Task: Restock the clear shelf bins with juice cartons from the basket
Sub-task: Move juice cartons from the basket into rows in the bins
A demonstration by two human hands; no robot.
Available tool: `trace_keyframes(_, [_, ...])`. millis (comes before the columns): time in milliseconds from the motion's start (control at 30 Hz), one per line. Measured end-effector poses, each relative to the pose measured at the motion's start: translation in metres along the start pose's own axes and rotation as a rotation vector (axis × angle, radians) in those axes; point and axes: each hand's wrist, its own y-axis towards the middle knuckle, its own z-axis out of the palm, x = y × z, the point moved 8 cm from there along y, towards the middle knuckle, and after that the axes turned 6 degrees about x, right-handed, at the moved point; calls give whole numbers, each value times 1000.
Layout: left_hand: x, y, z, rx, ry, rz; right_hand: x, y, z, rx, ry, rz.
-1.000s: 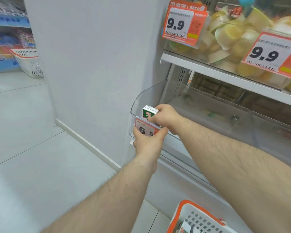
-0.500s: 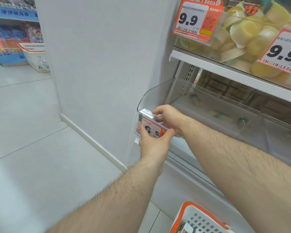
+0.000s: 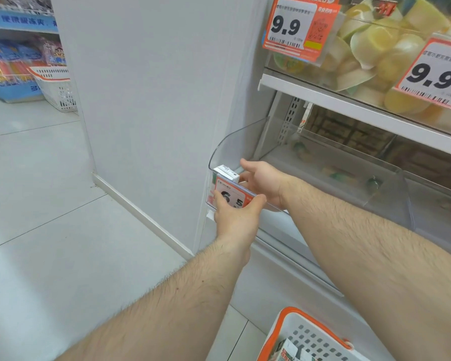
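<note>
White shop shelf ahead. My right hand [image 3: 264, 182] holds the juice carton [image 3: 227, 173] low in the clear bin's [image 3: 235, 144] left corner. My left hand [image 3: 236, 220] grips the front. I should stand it flat, then let go.

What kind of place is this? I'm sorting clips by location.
Most likely a small shop or convenience store: orange price tags reading 9.9 hang on the shelf front, clear bins hold packaged goods, and an orange-rimmed shopping basket stands on the tiled floor.
</note>
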Motion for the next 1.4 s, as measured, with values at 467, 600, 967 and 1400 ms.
trace_keyframes(467, [10,-36,4,-71,52,-249,16,-63,-17,-346,-510,-102])
trace_keyframes(600, [23,-61,38,209,234,-284,27,-148,-18,-771,-824,-576])
trace_keyframes(967, [92,-122,117,822,1007,-61,-139,-279,-30,-968,-683,-739])
trace_keyframes(1400, [226,-120,140,1079,1942,183,-421,-271,-90,-665,-386,297])
